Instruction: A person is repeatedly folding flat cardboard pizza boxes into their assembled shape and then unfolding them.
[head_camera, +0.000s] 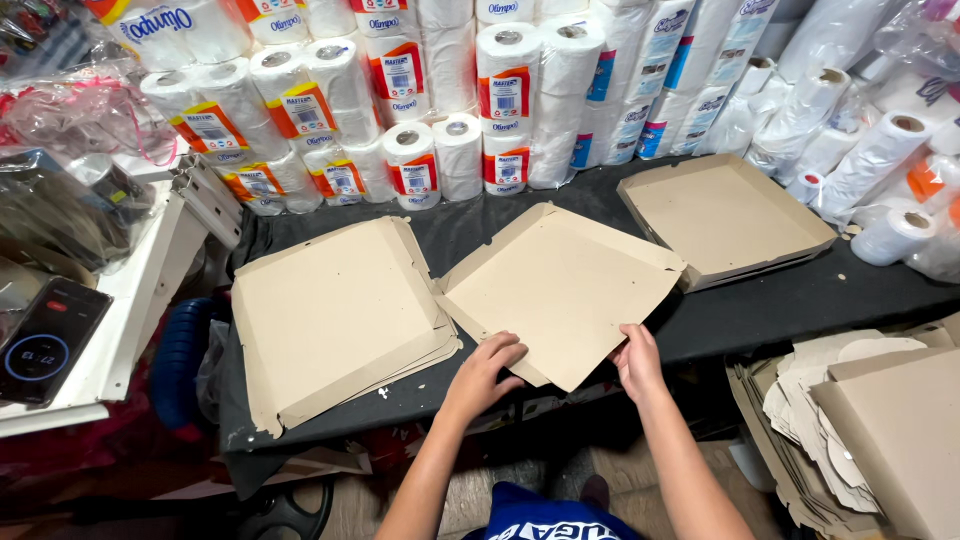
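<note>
A black counter (800, 300) backed by stacked paper rolls (450, 90) carries a cardboard sheet (560, 290) at its front edge. The left hand (492, 362) presses flat on its near corner; the right hand (636, 358) pinches its near edge. A flat stack (335, 315) lies beside it on the left, a folded tray (722, 215) toward the right rear.
</note>
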